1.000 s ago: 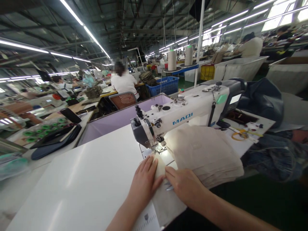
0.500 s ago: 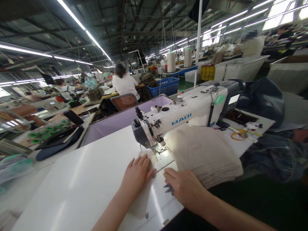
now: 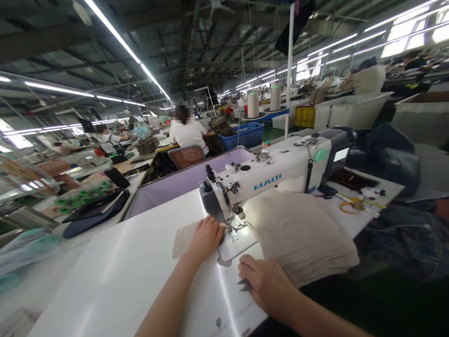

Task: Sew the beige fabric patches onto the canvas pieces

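Observation:
A white sewing machine (image 3: 273, 180) stands on the white table. My left hand (image 3: 207, 238) lies palm down beside the needle area, fingers together, pressing on a small beige fabric piece (image 3: 183, 238) that sticks out to its left. My right hand (image 3: 261, 281) rests near the table's front edge with curled fingers around dark thread snips (image 3: 244, 284), whose tips point left. Right of the needle, a stack of beige fabric (image 3: 301, 234) lies under the machine arm, close to my right hand.
Behind the table is a lilac-lined bin (image 3: 157, 189). Yellow-handled scissors (image 3: 351, 205) lie at the table's right end. A person in white (image 3: 187, 133) sits beyond, by a blue crate (image 3: 242, 135). Thread cones (image 3: 252, 105) stand behind the machine.
The small fabric piece has turned from pointing toward me to pointing left, and my left hand has shifted with it. The view has tilted slightly; my right hand still holds the snips.

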### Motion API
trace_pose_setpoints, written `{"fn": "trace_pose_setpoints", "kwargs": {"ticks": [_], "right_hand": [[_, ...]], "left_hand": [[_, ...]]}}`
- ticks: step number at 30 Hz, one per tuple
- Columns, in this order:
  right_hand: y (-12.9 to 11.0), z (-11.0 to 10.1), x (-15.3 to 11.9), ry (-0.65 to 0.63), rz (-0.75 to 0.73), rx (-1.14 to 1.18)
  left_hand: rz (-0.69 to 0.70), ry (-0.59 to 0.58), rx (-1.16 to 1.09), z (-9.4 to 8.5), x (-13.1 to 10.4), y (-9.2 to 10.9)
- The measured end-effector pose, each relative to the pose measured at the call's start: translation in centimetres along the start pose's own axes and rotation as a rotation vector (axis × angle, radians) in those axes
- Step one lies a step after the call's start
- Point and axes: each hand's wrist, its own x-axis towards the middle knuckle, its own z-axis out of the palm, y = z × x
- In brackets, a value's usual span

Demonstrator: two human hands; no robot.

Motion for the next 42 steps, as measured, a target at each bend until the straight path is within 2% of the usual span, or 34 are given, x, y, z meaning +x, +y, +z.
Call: {"fn": "trace_pose_setpoints", "kwargs": {"ticks": [8,20,30,36,39,42], "right_hand": [[0.0,0.5,-0.1,0.036,0.008,-0.005],[0.0,1.0,-0.2,0.054,0.02,-0.01],[-0.1,0.3,0.1,0.005,0.03,0.013],[-0.1,-0.5,0.3,-0.016,0.053,0.075],[-0.2,-1.3,0.3,0.016,0.101,0.107],[-0.2,-2.1,0.3,0.01,0.129,0.119]], "left_hand": [[-0.025,0.031,-0.039,0.8,-0.5,0.0],[-0.075,0.017,-0.003,0.6,-0.4,0.3],[-0.139,-0.034,0.111,-0.5,-0.4,1.3],[-0.215,-0.06,0.214,-1.8,-2.5,2.3],[-0.156,-0.065,0.251,-1.9,-4.5,3.3],[0.065,0.046,0.189,-0.8,-6.1,4.1]]}}
